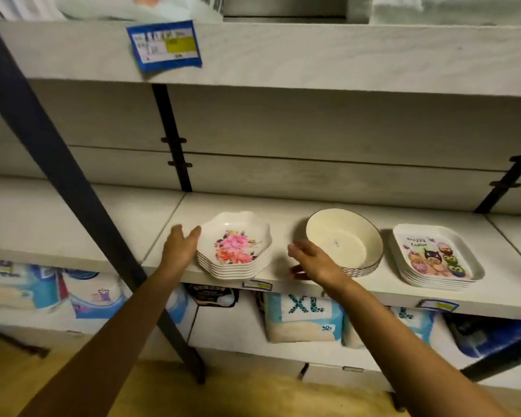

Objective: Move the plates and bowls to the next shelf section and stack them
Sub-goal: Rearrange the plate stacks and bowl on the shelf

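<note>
The shelf (283,206) carries three stacks along its front edge: scalloped floral bowls (233,246) at the left, round cream bowls (345,240) in the middle, rectangular owl plates (433,257) at the right. The left grip (179,245) is spread, fingers at the floral stack's left rim. The right grip (313,260) is spread, between the floral and cream stacks, holding nothing.

The shelf (283,212) looks like matt pale wood grain. The flowered plates (233,248) and the cream bowls (343,239) look glossy and smooth. The packs (303,320) below are shiny plastic.
</note>
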